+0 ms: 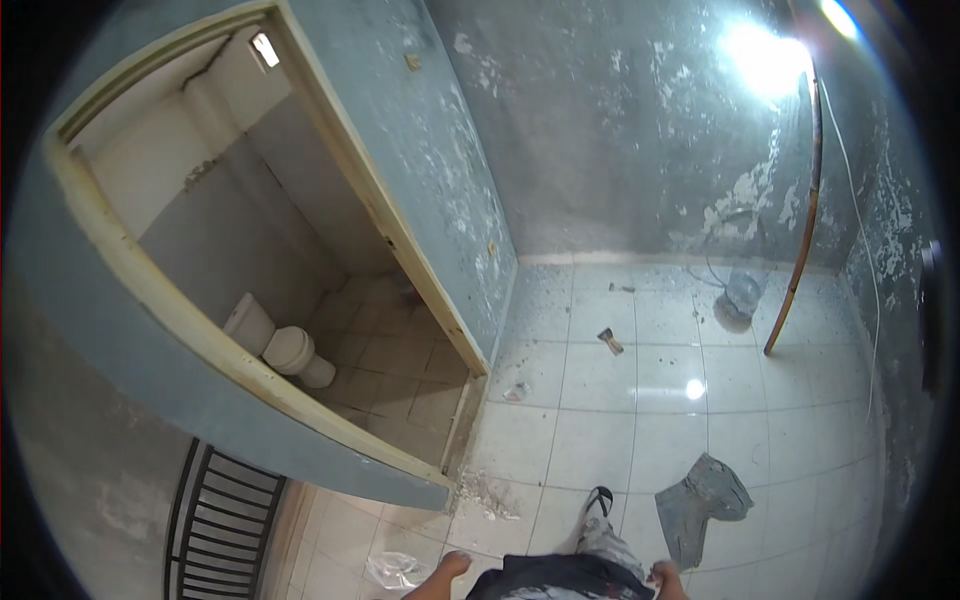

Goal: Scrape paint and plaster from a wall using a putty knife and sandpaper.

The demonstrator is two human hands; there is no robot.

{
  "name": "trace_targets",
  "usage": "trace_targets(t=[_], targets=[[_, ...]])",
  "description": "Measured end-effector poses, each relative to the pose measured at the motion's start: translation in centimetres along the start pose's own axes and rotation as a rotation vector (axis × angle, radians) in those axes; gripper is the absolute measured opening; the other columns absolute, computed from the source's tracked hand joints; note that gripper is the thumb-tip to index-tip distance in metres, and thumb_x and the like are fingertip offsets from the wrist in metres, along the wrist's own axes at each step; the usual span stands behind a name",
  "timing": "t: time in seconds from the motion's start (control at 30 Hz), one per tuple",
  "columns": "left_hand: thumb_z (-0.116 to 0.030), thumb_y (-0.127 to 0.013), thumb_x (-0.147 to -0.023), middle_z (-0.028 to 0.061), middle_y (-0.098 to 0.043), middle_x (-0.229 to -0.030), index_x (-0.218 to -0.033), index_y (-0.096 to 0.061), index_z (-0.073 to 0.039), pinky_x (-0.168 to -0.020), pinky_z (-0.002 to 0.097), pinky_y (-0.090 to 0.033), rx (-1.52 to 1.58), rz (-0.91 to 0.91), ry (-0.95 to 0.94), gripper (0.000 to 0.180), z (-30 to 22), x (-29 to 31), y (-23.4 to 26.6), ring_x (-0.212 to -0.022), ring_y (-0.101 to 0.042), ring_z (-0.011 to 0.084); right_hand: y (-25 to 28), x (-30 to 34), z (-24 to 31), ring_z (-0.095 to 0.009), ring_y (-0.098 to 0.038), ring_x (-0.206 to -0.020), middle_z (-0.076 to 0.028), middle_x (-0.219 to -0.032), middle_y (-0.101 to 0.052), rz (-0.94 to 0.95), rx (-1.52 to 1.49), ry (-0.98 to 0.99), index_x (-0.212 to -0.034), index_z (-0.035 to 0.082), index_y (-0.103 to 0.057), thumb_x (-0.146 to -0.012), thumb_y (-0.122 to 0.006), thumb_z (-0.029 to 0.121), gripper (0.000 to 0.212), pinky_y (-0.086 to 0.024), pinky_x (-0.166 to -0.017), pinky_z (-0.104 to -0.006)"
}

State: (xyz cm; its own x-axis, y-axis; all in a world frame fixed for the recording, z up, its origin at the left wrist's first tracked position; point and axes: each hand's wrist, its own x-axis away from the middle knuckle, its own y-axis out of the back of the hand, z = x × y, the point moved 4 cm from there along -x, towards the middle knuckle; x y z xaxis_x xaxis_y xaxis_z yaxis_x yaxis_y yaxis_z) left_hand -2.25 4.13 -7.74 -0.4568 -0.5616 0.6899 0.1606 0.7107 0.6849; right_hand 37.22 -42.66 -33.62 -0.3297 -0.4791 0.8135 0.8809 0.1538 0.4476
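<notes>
My left hand (456, 563) hangs beside my body at the lower edge, its fingers curled in, with nothing seen in it. On the other side of my dark top, my right hand (664, 573) is also curled and partly cut off by the edge; no object shows in it. Nearest to the right hand lies a crumpled grey pair of shorts or cloth (700, 505) on the tiles, apart from the hand. A clear plastic bag (396, 570) lies on the floor near my left forearm. One foot in a dark sandal (600, 497) points forward.
A yellowish door frame (375, 200) opens at left onto a room with a white toilet (290, 350). Ahead, a putty knife or brush (610, 341) lies among wall flakes. A long pole (800, 240) leans right, near a clear container (741, 292). Black railing (228, 520) stands lower left.
</notes>
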Motion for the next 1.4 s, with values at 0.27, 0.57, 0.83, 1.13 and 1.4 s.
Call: trace_targets(t=[0.27,0.57,0.83,1.13,1.4], targets=[[-0.029,-0.056,-0.084,0.0217,-0.068,-0.097,-0.099,-0.069,-0.005,-0.079,0.0429,-0.052,0.358,-0.204,0.374,0.031,3.4,1.9,1.5,-0.092,-0.066,0.0354,25.4,-2.6,14.7,-0.032,-0.068,-0.080,-0.021,-0.095,-0.068,-0.376,0.172,0.070,-0.109,0.005,-0.064,-0.078,-0.064,0.018,0.033,-0.055,-0.070,-0.0405],[-0.028,-0.064,-0.082,0.0207,-0.067,-0.110,-0.112,-0.068,-0.006,-0.092,0.0384,-0.048,0.542,-0.209,0.303,0.038,-8.7,-4.5,8.5,-0.107,-0.063,0.0341,40.5,-0.4,27.3,-0.038,-0.066,-0.091,-0.022,-0.095,-0.068,-0.459,-0.287,0.063,-0.109,0.007,-0.066,-0.079,-0.068,0.019,0.033,-0.053,-0.080,-0.0433],[-0.024,-0.064,-0.082,0.0181,-0.068,-0.108,-0.109,-0.069,-0.006,-0.091,0.0364,-0.048,0.513,-0.150,0.422,0.033,-10.5,-13.8,15.8,-0.104,-0.064,0.0320,35.6,-3.9,20.0,-0.026,-0.069,-0.075,-0.012,-0.083,-0.071,-0.151,0.349,-0.056,-0.107,0.008,-0.067,-0.083,-0.064,0.025,0.029,-0.055,-0.067,-0.0406],[-0.018,-0.062,-0.086,0.0200,-0.063,-0.118,-0.121,-0.058,0.002,-0.095,0.0383,-0.046,0.616,-0.475,0.273,0.040,-12.3,-27.6,35.6,-0.110,-0.060,0.0296,42.2,-5.3,22.5,-0.027,-0.065,-0.054,-0.017,-0.068,-0.063,-0.148,-0.104,-0.195,-0.098,0.001,-0.063,-0.083,-0.058,0.018,0.023,-0.054,-0.051,-0.0380],[-0.038,-0.065,-0.089,0.0205,-0.027,-0.152,-0.148,-0.025,-0.002,-0.111,0.0421,-0.031,0.557,-1.248,0.151,0.080,-17.2,-26.7,64.3,-0.140,-0.031,0.0322,54.3,-17.2,37.5,-0.028,-0.070,-0.072,-0.013,-0.069,-0.070,-0.340,-0.253,0.046,-0.115,0.004,-0.062,-0.083,-0.060,0.018,0.034,-0.053,-0.073,-0.0373]])
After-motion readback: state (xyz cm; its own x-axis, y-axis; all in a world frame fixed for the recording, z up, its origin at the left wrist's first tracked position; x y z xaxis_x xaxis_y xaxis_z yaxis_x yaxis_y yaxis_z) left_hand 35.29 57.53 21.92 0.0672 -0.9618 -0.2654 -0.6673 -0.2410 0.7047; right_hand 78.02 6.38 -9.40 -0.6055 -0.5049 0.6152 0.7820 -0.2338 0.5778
